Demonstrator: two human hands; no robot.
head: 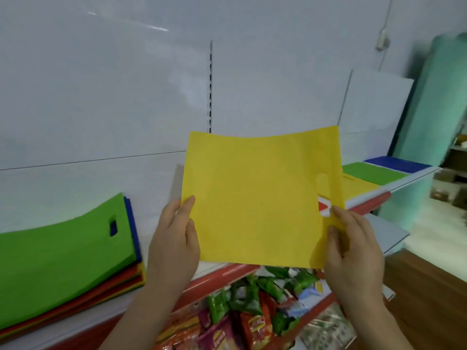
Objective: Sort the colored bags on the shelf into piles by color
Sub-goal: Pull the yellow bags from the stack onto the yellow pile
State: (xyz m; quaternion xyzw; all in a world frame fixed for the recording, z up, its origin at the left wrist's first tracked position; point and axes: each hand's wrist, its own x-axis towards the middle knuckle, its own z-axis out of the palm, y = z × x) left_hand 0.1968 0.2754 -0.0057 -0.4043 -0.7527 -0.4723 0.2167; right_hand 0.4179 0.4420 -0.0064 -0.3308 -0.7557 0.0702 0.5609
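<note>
hands hold a yellow bag (257,198) up in the air in front of the white shelf back panel (101,84), above the shelf's red front edge (227,270). the left hand (174,238) pinches the bag's lower left edge, thumb on the near face and the other fingers hidden behind the sheet. the right hand (353,251) grips the lower right edge, thumb and forefinger curled onto the fabric just below the cut-out handle slot (322,184), through which a bit of red and white shows. the bag hangs flat and slightly bowed, its top edge sagging in the middle.

to the left, on the shelf (414,176), lies a mixed stack of bags (63,261), a green bag on top with its handle hole showing, blue, red, orange and yellow edges peeking out beneath and behind it. far to the right on the same shelf lie sorted piles side by side: a yellow pile (358,184) partly hidden by the held bag, then a green pile (371,173), then a blue pile (396,164) farthest right.

below the shelf, snack packets (252,311) in green, red and purple crowd a lower tier.
</note>
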